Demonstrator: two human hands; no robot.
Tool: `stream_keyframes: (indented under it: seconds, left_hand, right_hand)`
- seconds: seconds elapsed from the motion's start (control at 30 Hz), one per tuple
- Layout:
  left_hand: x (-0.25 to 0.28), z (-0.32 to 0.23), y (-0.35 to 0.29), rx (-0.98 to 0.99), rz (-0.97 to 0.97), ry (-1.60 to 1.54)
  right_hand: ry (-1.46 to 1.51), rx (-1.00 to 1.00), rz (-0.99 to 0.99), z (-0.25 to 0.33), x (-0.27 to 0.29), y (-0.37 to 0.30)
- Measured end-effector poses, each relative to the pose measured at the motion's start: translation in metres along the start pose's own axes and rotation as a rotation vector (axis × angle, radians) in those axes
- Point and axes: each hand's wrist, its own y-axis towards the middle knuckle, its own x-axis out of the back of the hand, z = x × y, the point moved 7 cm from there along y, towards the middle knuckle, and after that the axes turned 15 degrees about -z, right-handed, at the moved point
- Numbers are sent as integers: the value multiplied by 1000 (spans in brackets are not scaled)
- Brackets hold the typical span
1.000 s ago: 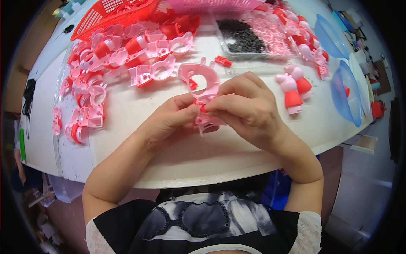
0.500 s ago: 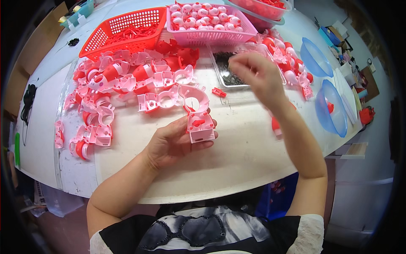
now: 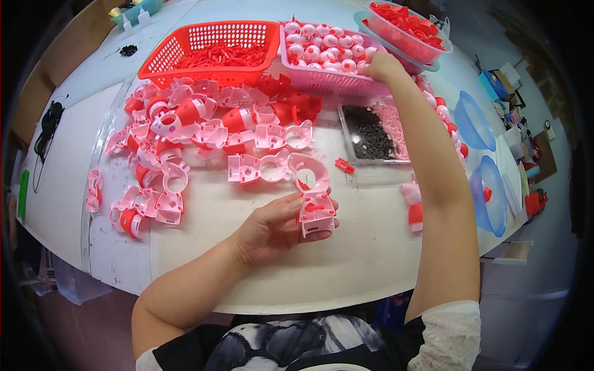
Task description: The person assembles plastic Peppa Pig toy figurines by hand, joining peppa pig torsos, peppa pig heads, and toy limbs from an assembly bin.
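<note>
My left hand [image 3: 272, 230] is closed around a pink plastic toy shell [image 3: 317, 209], held just above the table. The shell has a round ring at its far end, a boxy near end and a small red part inside. My right hand [image 3: 382, 67] is at the right edge of a pink basket [image 3: 328, 79] filled with small white-and-pink balls [image 3: 328, 46]; its fingertips are hidden there. A small red plastic piece [image 3: 344, 166] lies on the table beyond the held shell.
Pink and red shells [image 3: 185, 117] are heaped at the left. A red basket [image 3: 247, 77] of small red parts stands behind. Under my right forearm, a transparent tray [image 3: 354, 162] contains black screws and pink bits. Blue bowls [image 3: 489, 207] stand at the right, a tub of red pieces [image 3: 408, 44] at the back.
My right hand has moved from above the tray of screws, away from me, to the basket of balls. My left hand keeps its hold on the shell. The whole view has shifted slightly.
</note>
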Motion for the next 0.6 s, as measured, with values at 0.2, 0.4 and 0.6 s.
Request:
stream_keyframes:
  seconds: [0.2, 0.4, 0.6]
  left_hand:
    - [0, -2, -2, 17, 20, -43]
    - [3, 6, 2, 79, 86, -54]
    - [1, 15, 1, 108, 68, 15]
  right_hand:
    - [-11, 48, -170, 6, 21, 4]
    - [916, 25, -293, 15, 102, -75]
    - [905, 839, -57, 93, 164, -214]
